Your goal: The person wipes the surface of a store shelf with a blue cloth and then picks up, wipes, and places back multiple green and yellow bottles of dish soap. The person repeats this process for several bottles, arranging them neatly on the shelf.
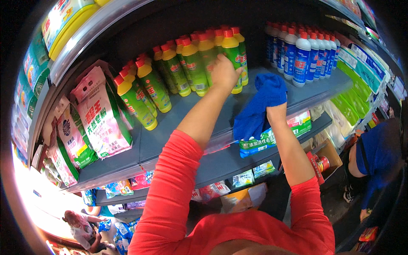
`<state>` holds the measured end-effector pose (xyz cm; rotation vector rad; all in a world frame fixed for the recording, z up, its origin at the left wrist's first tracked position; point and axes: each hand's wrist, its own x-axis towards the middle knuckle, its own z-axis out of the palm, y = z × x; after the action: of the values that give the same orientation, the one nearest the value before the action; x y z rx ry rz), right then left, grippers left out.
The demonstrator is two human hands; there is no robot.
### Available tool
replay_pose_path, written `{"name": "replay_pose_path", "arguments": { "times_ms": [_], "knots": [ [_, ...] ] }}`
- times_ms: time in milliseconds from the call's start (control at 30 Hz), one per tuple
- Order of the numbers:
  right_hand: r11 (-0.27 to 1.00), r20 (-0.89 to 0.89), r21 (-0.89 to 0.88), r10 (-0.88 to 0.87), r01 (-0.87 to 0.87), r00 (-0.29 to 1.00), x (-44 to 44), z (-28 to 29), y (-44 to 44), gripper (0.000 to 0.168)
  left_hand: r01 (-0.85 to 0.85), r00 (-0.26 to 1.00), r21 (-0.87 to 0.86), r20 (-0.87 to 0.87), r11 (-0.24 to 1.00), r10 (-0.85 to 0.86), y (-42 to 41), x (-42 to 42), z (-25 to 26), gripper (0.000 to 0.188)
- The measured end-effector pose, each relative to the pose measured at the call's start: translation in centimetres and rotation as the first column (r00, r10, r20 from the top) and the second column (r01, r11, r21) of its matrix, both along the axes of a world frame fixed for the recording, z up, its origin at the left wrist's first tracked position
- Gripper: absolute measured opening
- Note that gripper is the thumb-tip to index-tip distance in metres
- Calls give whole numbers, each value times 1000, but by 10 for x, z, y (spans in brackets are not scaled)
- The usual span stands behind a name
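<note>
My left hand (225,72) is against a green detergent bottle (236,52) with a yellow shoulder and red cap, its thumb across the front. The fingertips are partly hidden between this bottle and a blurred green bottle (207,52) just left of it. More such green bottles (191,68) stand upright in rows along the grey shelf (191,111). My right hand (276,112) grips a blue cloth (263,102) at the shelf's front edge. Part of the cloth lies on the shelf, and part hangs over the edge.
Blue-and-white bottles (301,60) with red caps stand to the right. Soap powder bags (102,118) lean at the left. Green packs (353,98) are stacked far right. Below are a lower shelf (220,167) and an open carton (331,157). People (377,153) are at lower right and lower left.
</note>
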<state>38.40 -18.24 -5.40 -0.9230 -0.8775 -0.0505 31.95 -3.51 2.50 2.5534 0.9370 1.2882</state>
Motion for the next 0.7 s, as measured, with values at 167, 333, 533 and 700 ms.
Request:
{"name": "replay_pose_path", "arguments": {
  "times_ms": [167, 333, 533, 700],
  "knots": [
    [932, 399, 114, -361, 345, 843, 42, 21, 17, 25, 144, 982, 36, 120, 989, -148, -14, -3, -8, 71],
    [973, 262, 206, -162, 109, 952, -17, 99, 5, 20, 370, 907, 398, 42, 839, -420, -49, -57, -9, 81],
    [792, -18, 273, 571, -545, 821, -50, 122, -31, 13, 511, 854, 148, 21, 847, -519, -100, -156, 7, 81],
    [382, 56, 263, 911, -886, 409, -76, 113, -38, 27, 567, 368, -774, 545, -283, -753, -103, -250, 0, 82]
  ]
}}
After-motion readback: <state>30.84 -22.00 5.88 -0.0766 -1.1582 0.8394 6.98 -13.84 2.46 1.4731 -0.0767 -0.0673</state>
